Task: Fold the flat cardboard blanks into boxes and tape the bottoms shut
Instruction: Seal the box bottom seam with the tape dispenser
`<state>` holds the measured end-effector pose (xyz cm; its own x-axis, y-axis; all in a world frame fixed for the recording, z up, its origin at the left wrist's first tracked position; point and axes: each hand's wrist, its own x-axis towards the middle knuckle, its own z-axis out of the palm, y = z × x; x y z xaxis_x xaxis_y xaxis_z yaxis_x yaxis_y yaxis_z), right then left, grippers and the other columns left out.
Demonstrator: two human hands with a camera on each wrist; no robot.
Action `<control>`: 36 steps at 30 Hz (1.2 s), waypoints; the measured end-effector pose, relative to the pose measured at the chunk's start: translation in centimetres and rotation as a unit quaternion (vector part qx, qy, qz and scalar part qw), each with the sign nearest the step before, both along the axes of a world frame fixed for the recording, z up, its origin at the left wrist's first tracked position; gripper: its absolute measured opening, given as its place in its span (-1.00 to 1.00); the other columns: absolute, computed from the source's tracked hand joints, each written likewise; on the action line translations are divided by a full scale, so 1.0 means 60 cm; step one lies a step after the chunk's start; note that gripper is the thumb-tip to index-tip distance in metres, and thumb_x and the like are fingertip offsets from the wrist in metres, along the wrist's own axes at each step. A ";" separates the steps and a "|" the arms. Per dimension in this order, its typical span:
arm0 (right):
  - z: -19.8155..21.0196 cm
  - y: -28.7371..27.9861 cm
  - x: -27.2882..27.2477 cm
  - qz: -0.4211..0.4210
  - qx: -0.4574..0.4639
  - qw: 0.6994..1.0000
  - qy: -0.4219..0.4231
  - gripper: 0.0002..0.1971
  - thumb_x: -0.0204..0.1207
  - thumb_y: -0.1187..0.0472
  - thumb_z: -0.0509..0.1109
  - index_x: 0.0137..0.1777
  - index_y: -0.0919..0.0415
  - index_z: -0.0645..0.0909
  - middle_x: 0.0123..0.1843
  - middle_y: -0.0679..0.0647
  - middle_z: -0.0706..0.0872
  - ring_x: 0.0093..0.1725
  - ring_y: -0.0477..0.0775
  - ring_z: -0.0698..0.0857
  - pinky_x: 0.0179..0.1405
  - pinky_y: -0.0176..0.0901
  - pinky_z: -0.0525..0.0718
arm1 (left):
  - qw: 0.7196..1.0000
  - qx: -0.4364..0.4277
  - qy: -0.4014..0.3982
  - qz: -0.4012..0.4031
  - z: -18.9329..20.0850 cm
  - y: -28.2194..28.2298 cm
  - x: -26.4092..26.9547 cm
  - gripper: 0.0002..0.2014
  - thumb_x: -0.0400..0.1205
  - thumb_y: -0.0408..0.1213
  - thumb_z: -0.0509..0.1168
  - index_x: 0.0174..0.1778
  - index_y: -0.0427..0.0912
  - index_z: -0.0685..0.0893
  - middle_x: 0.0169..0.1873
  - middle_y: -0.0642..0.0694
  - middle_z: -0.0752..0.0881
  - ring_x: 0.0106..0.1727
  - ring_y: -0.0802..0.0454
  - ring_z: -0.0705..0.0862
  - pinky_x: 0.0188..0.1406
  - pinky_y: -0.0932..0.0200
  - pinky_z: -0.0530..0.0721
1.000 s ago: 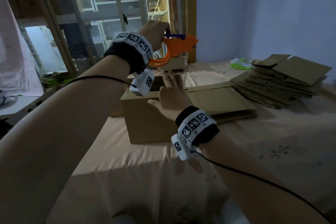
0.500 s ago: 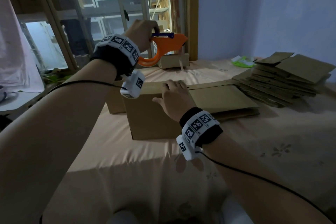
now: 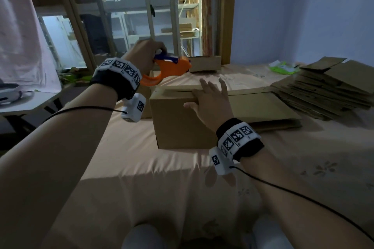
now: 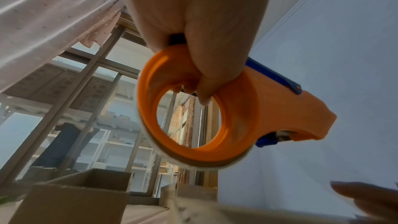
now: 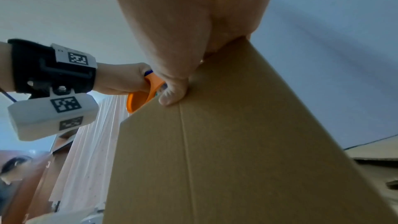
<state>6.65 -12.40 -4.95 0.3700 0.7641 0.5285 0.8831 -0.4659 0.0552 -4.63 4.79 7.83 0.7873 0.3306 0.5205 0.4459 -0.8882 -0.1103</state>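
Note:
A folded brown cardboard box [image 3: 182, 121] stands on the cloth-covered table, its flaps closed on top with a slit along the seam. My right hand [image 3: 208, 99] lies flat on the box's top near edge, fingers spread, thumb [image 5: 172, 96] against the front face of the box [image 5: 226, 151]. My left hand [image 3: 147, 52] grips an orange tape dispenser [image 3: 168, 70] by its handle, held above and behind the box's left end. In the left wrist view the fingers curl through the ring of the dispenser [image 4: 237, 108].
A stack of flat cardboard blanks [image 3: 327, 87] lies at the right, and one flat blank [image 3: 263, 107] lies just right of the box. Other folded boxes [image 3: 204, 63] stand behind. Shelves and glass doors fill the back left. Bare cloth [image 3: 162, 178] stretches in front.
My left hand has lowered the tape dispenser toward the box's far left end. My right hand has spread its fingers flat over the top flaps.

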 end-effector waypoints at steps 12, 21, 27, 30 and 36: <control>0.012 -0.007 0.008 0.010 -0.005 1.000 0.003 -0.27 0.57 -0.37 0.14 0.54 0.18 0.37 0.18 0.15 0.75 0.16 0.21 0.70 0.33 0.21 0.46 | 1.000 -0.016 0.007 -0.014 -0.047 0.020 -0.013 -0.49 0.50 -0.63 0.26 0.31 -0.08 0.60 0.08 -0.21 0.60 0.07 -0.19 0.60 -0.09 0.12 0.46; 0.049 0.008 0.002 0.014 -0.112 0.992 0.055 -0.17 0.47 -0.47 0.18 0.44 0.26 0.40 0.22 0.19 0.68 0.21 0.21 0.65 0.26 0.10 0.50 | 1.000 -0.012 0.013 -0.019 -0.046 0.012 -0.011 -0.50 0.52 -0.63 0.22 0.32 -0.08 0.60 0.11 -0.21 0.62 0.13 -0.19 0.60 -0.03 0.08 0.53; 0.046 0.026 -0.011 0.006 -0.137 0.990 0.043 -0.22 0.44 -0.47 0.19 0.51 0.04 0.39 0.31 0.21 0.63 0.28 0.25 0.59 0.30 0.18 0.55 | 1.000 -0.010 0.011 -0.019 -0.048 0.009 -0.008 -0.51 0.54 -0.62 0.22 0.30 -0.06 0.61 0.11 -0.18 0.60 0.12 -0.16 0.60 -0.05 0.15 0.47; 0.047 0.029 -0.014 0.015 -0.150 0.988 0.034 -0.22 0.48 -0.43 0.22 0.52 0.11 0.40 0.44 0.22 0.53 0.43 0.26 0.48 0.43 0.17 0.38 | 1.000 -0.001 0.018 -0.021 -0.047 0.009 -0.005 -0.52 0.54 -0.60 0.22 0.30 -0.05 0.60 0.13 -0.18 0.59 0.14 -0.15 0.60 -0.03 0.15 0.46; 0.045 0.039 -0.017 0.000 -0.144 0.989 0.042 -0.07 0.41 -0.46 0.28 0.59 0.18 0.26 0.43 0.20 0.54 0.36 0.24 0.56 0.23 0.07 0.53 | 1.000 -0.005 0.022 -0.009 -0.048 0.011 -0.007 -0.52 0.55 -0.59 0.20 0.30 -0.04 0.59 0.12 -0.18 0.59 0.13 -0.16 0.60 -0.06 0.14 0.46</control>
<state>5.60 -10.08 -2.28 0.4035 0.8783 0.2564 0.8903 -0.4416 0.1113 -5.05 5.47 4.95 0.8149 0.3222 0.4818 0.4255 -0.8970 -0.1197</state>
